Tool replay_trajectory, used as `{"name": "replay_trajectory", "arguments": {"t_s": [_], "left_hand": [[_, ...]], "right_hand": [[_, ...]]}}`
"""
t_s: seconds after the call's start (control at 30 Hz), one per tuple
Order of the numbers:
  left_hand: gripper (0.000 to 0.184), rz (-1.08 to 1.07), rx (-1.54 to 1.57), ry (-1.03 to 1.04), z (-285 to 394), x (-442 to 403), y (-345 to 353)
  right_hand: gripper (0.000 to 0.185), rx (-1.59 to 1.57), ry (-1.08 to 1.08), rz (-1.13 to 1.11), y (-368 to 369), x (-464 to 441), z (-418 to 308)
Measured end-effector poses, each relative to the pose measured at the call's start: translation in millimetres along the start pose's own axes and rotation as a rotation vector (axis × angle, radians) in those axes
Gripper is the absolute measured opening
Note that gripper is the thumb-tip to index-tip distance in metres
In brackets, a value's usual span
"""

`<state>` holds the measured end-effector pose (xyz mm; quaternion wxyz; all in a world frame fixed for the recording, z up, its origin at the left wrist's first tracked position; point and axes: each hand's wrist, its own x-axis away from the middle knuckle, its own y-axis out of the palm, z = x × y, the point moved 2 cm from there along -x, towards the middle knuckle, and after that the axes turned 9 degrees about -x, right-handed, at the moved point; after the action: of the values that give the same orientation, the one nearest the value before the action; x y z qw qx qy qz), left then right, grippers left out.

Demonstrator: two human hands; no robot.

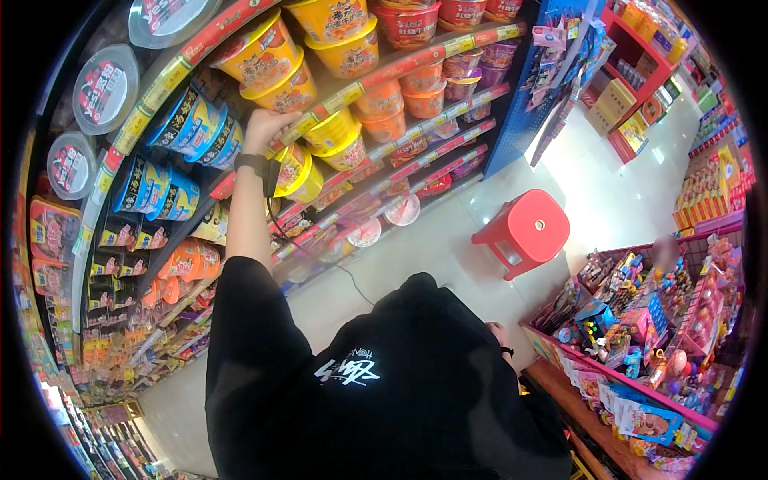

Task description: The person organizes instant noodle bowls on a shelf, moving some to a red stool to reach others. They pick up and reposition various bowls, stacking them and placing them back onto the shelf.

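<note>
left hand [270,130] at shelf rail [344,96] | right hand [499,334] beside torso [400,408]

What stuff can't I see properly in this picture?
All in the head view:
- Left hand's fingertips: too small to tell if they grip the shelf edge or just touch it.
- Right hand: partly behind the black shirt, so I can't tell if it's holding anything.
- Feet: hidden by the shirt.
- Top-left tub: cut off by the picture's top edge.
- Price tag: numbers too small.
</note>
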<state>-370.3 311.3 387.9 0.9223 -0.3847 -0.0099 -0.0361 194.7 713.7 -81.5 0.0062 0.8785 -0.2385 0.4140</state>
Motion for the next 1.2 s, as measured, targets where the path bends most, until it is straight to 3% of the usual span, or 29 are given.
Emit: {"name": "replay_trajectory", "arguments": {"t_s": [0.33, 0.43, 1.2], "left_hand": [[0.038, 0.019, -0.057, 0.003, -0.2, -0.9, -0.1], [0.038, 0.024, -0.067, 0.005, -0.3, -1.6, 0.1], [0.037, 0.040, -0.113, -0.009, -7.5, -9.3, 0.1]], "right_hand": [[0.036, 0.044, -0.089, -0.004, -1.6, -6.1, 9.3], [0.035, 0.002, -0.006, 0.007, -2.5, -2.4, 6.0], [0.034, -0.003, -0.009, -0.006, 0.9, -1.2, -6.2]]}}
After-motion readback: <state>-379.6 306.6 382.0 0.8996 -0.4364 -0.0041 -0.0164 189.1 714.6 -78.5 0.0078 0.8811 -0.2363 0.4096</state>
